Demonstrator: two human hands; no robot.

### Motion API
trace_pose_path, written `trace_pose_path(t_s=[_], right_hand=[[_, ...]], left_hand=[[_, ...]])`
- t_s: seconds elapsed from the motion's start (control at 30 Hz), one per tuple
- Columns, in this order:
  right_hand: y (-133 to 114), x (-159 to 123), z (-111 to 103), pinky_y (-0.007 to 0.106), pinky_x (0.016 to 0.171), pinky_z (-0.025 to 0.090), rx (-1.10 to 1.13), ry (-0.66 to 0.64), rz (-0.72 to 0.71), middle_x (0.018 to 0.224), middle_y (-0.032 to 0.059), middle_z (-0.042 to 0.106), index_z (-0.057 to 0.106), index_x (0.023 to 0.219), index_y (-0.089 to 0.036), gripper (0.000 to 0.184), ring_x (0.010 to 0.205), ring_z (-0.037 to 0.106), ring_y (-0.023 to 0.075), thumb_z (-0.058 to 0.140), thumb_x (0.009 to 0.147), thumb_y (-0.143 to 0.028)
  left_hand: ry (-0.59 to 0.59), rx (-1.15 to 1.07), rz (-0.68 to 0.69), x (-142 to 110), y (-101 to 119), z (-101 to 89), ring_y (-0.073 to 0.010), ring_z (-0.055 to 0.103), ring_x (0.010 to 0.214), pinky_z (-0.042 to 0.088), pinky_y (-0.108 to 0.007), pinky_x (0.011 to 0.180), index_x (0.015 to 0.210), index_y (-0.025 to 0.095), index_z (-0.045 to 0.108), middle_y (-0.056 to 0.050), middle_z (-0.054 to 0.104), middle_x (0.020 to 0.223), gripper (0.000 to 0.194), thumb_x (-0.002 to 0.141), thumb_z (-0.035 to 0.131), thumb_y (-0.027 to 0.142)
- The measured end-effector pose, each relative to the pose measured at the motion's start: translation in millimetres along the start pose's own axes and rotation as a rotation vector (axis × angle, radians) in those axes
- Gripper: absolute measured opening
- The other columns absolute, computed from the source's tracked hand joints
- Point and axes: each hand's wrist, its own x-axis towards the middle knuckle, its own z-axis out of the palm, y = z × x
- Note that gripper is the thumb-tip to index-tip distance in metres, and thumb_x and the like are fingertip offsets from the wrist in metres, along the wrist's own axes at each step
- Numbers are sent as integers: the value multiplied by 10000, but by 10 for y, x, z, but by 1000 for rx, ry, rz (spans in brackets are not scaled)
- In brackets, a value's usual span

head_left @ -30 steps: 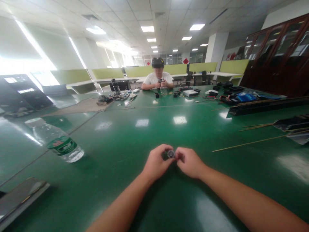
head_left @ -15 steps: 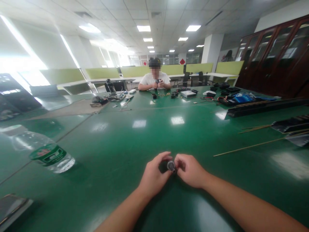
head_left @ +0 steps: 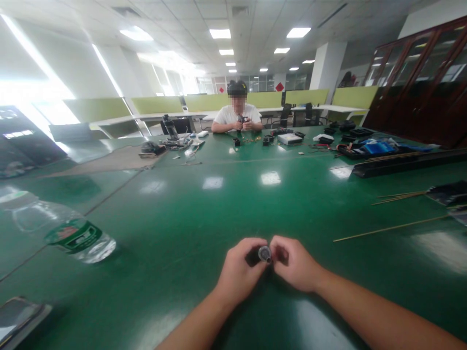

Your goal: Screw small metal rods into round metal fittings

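Between my hands is a small dark cylindrical part (head_left: 264, 253) with a round grey end and a narrow tip pointing toward me; its exact kind is too small to make out. My left hand (head_left: 239, 270) curls around it, thumb below and fingers above. My right hand (head_left: 297, 267) is closed in a pinch against the part's right side. Whatever lies inside the right fingertips is hidden. Both hands are just above the green tabletop (head_left: 204, 214).
A water bottle (head_left: 78, 236) lies on its side at left, with a flat dark device (head_left: 20, 318) nearer me. Thin brass-coloured rods (head_left: 390, 228) and a black channel (head_left: 408, 163) are at right. Across the table a person (head_left: 237, 116) handles a dark object among several small parts.
The hands have moved slightly lower and to the right in view, still together around the part. The part's narrow tip has tilted toward me. The bottle sits further left as my view has shifted.
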Motion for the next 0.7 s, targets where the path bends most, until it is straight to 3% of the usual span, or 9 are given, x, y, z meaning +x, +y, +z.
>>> trace_pose_path(t_s=[0.23,0.5,0.7], right_hand=[[19,-17,9,214,556,344,4,1,-6,645,-49,520,519,734,-195,154,596,470,113,577,706,-55],[-13,-40,-22,220,559,354,-10,5,-21,639,-38,539,549,730,-187,103,589,474,115,579,763,-94],[-40,-40,-40,221,572,365,-37,10,-24,643,-33,554,569,739,-184,94,602,489,119,573,771,-96]], left_hand=[[-5,-8,36,5,65,-8,-189,650,899,517,-302,824,964,229,695,-26,709,962,220,757,720,160],[3,-139,-80,-14,0,16,-212,676,935,563,-336,872,1083,195,676,-77,709,1037,282,822,701,301],[-32,-272,-120,-3,-14,40,-209,684,965,557,-340,920,1078,173,645,-77,709,1037,288,819,712,281]])
